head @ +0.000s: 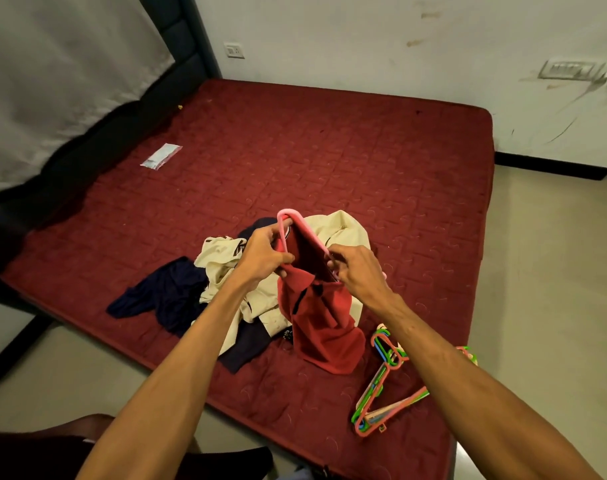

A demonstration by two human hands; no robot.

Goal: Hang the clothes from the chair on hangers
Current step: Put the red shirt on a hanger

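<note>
Gripping a pink plastic clothes hanger [290, 216] together with the collar of a red short-sleeved polo shirt [324, 327], the left hand [264, 254] has its fingers curled round the hanger's left side and the cloth. The right hand [359, 271] pinches the hanger's right side and the edge of the shirt's neck opening between thumb and fingers. Part of the hanger appears to sit inside the neck opening, while its rounded far end sticks out above the left hand. The shirt's body hangs from both hands down to a maroon quilted mattress [364, 161], close to the near edge. Behind and to the left of the shirt lies a heap of loose clothes: a crumpled cream shirt [343, 230] and dark navy garments [167, 296], one spread out to the left. Near and right of the heap, a bundle of pink, green and blue plastic hangers [378, 382] lies on the mattress, partly hidden by the right forearm. A small clear plastic packet [161, 155] lies far left on the mattress. A white switch panel [567, 69] is on the far right wall.
</note>
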